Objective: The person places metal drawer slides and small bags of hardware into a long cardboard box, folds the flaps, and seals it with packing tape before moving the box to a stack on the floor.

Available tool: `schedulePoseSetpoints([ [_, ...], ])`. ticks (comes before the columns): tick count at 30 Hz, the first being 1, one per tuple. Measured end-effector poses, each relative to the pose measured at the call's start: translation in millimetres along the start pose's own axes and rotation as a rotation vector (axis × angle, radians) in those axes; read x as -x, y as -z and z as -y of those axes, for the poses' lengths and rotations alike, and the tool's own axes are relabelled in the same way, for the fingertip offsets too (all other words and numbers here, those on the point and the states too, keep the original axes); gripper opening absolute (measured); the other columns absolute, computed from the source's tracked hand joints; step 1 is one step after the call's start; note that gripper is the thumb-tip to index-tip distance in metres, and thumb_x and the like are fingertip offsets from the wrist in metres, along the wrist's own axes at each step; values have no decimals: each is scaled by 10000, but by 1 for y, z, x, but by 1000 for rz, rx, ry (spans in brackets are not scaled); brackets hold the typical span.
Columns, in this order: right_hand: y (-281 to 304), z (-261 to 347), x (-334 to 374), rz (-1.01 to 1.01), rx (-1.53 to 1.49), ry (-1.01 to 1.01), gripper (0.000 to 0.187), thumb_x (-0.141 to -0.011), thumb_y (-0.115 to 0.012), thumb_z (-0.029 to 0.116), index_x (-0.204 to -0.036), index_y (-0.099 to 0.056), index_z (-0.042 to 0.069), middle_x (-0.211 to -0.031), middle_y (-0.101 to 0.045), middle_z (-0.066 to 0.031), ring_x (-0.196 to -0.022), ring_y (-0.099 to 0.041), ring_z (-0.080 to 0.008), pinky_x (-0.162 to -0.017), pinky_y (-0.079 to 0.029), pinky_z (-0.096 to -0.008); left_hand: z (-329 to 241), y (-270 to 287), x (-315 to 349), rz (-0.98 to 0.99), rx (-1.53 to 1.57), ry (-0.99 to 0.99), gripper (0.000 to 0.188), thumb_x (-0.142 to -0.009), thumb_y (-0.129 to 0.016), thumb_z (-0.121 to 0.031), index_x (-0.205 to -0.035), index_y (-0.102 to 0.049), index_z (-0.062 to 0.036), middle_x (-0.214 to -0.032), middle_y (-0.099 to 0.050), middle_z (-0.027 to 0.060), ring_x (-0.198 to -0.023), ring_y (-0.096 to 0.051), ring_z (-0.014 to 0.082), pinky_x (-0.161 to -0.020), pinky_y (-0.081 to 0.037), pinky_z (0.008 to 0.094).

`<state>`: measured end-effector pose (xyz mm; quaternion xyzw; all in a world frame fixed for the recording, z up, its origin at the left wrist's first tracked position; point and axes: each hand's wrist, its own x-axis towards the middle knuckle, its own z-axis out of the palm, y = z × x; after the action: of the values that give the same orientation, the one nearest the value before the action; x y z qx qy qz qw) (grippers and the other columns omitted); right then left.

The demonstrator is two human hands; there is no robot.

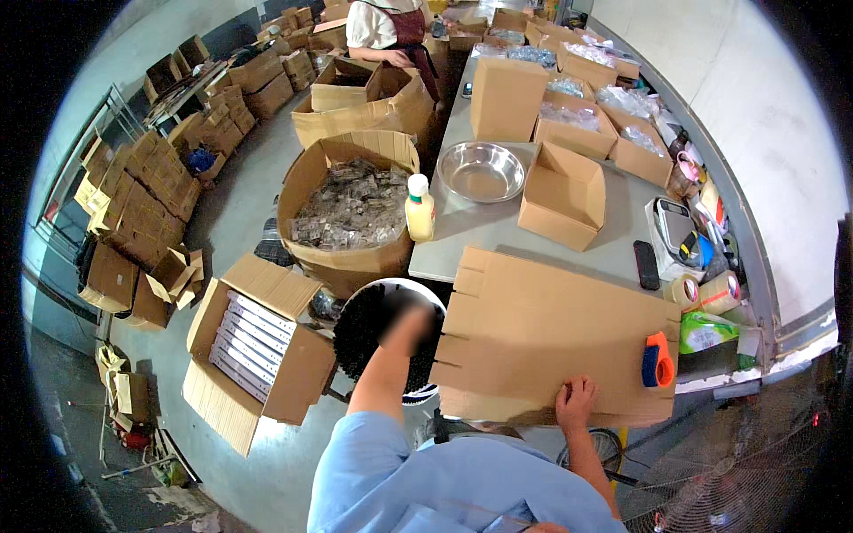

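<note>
My left hand [407, 329] reaches into a white round bucket [426, 289] of small black pieces [355, 342]. A smear hides its fingers and whatever they may hold. My right hand [576, 401] rests near the front edge of a flat brown cardboard sheet [542, 333], fingers apart and nothing in them. At the sheet's right end lies an orange-and-black tool with a loop-shaped body [657, 361]; my right hand does not touch it.
Left of the bucket, an open carton [306, 377] holds white strips; behind, a large carton [289, 195] holds clear packets. On the table [444, 253] are a steel bowl [484, 191], a pale yellow bottle [419, 213], cartons, a phone [646, 265] and tape rolls [718, 291]. A person [382, 35] stands beyond.
</note>
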<state>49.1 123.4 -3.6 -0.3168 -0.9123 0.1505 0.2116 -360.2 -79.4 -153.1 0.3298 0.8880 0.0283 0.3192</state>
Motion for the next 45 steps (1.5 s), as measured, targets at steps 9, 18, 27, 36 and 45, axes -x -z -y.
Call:
schedulePoseSetpoints([
  [9,2,-25,-20,180,60,188,207,-759,-568,178,-918,-515,57,-989,-461,-188,-944,-430,-395,-829,-350,-513,22,-19,-31,39,27,-277,435,-693,-640,-30,-1123,-617,-90,-1049,-624,200,-939,-621,355,-777,-509,406],
  [18,12,-41,-38,433,-111,226,179,-732,-628,212,-846,-575,85,-937,-534,-155,-931,-483,-375,-813,-365,-517,32,-7,32,-241,197,-48,244,-858,-613,-192,-1076,-621,-82,-977,-636,214,-919,-609,373,-775,-488,405],
  [27,22,-46,-41,318,-118,207,159,-742,-635,220,-831,-583,99,-913,-544,-140,-887,-508,-345,-746,-391,-487,-43,76,129,-668,609,-225,158,-879,-599,-122,-1013,-636,-46,-885,-675,148,-828,-647,226,-747,-491,342],
  [36,76,22,-108,422,-469,148,353,-742,-665,164,-1064,-564,60,-1143,-527,-183,-1092,-495,-361,-907,-419,-445,-196,240,300,-1580,1400,-810,336,-893,-569,-410,-858,-454,-96,-651,-435,13,-569,-432,155,-625,-435,348],
  [45,95,110,-157,25,-157,729,463,-764,-619,105,-1213,-507,81,-1243,-493,-206,-1077,-520,-395,-837,-472,-439,-275,174,241,-652,2214,-906,267,-941,-489,-135,-1171,-357,-106,-962,-544,78,-897,-547,207,-878,-429,413],
])
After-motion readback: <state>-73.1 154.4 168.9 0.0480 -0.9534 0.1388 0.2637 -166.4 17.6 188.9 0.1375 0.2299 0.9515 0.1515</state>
